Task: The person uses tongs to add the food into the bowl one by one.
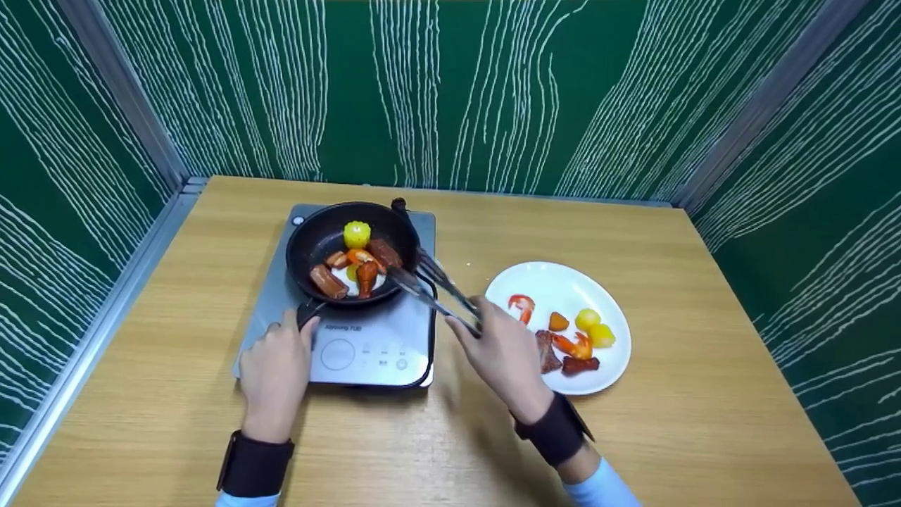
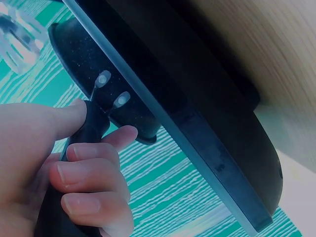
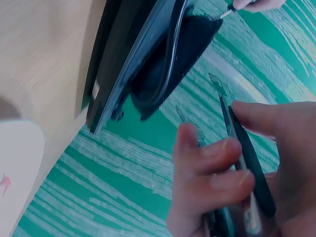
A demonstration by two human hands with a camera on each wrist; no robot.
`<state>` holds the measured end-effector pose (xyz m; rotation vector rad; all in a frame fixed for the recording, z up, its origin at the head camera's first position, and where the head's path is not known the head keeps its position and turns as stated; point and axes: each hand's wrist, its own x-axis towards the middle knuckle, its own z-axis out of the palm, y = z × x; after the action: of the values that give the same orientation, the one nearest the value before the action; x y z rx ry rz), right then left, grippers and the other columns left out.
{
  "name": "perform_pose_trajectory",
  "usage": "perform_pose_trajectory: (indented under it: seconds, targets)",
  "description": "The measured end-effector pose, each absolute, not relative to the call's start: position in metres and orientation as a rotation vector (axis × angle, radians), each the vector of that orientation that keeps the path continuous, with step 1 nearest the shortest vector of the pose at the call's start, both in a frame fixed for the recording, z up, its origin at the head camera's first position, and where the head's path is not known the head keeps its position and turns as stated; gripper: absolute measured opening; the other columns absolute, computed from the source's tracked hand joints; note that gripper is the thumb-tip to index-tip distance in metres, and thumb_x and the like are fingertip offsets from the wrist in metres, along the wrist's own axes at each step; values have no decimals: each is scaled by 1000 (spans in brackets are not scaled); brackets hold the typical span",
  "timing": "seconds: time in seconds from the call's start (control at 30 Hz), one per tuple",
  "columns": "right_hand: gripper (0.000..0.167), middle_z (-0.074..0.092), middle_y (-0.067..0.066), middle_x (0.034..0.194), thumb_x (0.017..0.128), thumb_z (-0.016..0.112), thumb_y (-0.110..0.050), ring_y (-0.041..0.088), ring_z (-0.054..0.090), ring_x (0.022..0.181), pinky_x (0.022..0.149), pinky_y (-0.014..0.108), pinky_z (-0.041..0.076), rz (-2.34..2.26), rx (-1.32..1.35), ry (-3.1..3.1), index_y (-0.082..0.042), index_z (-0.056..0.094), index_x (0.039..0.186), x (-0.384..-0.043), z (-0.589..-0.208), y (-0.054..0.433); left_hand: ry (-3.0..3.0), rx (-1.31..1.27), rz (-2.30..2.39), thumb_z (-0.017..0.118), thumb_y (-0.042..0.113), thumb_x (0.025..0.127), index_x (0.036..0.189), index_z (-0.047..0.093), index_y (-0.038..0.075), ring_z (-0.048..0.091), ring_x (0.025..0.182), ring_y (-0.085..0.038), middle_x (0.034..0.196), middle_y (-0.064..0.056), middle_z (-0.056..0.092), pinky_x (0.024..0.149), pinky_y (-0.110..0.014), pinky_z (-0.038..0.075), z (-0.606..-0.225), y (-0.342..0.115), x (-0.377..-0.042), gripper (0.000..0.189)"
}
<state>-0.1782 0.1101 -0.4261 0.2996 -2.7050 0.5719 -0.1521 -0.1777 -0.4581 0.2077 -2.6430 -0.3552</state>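
Observation:
My left hand [image 1: 276,366] grips the black handle [image 2: 91,128] of a frying pan [image 1: 320,218], fingers curled round it in the left wrist view. The pan sits on a flat induction cooker [image 1: 281,310]. Inside it are a yellow corn piece [image 1: 357,234], a shrimp [image 1: 362,258], a small drumstick [image 1: 366,278], a fried egg [image 1: 345,276] and several brown meat pieces [image 1: 329,282]. My right hand [image 1: 508,352] holds metal tongs [image 1: 450,287] with dark grips. The tongs' arms stand apart at the pan's right rim, and no food shows between them.
Right of the cooker, a white plate [image 1: 545,278] bears shrimp, yellow pieces and meat pieces. A dark cord [image 1: 432,338] runs along the cooker's right side. Green panels [image 1: 464,91] with white streaks surround the wooden table [image 1: 676,436].

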Motion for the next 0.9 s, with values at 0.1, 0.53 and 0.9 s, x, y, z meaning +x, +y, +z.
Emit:
perform_pose_trajectory:
  seconds: [0.1, 0.53, 0.9]
  targets:
    - [43, 61, 2, 72, 92, 74, -46, 20, 52, 55, 48, 36, 41, 549, 224, -2714, -7, 67, 110, -176, -427, 126, -2643, 210, -359, 60, 35, 104, 114, 65, -5, 62, 51, -38, 70, -23, 65, 43, -47, 46, -457, -178, -153, 42]
    - [41, 63, 25, 73, 95, 68, -34, 47, 64, 66, 58, 59, 48, 455, -170, -2801, 6, 61, 96, -174, -452, 205, -2646, 204, -352, 61, 34, 103, 110, 65, -5, 62, 50, -37, 69, -22, 64, 43, -46, 46, -459, -178, -150, 39]
    - [47, 57, 16, 68, 97, 66, -39, 36, 60, 59, 51, 46, 43, 442, -261, -2976, 8, 61, 97, -169, -457, 215, -2638, 195, -357, 61, 33, 103, 109, 64, -5, 61, 49, -35, 66, -20, 62, 42, -44, 45, -459, -178, -151, 39]
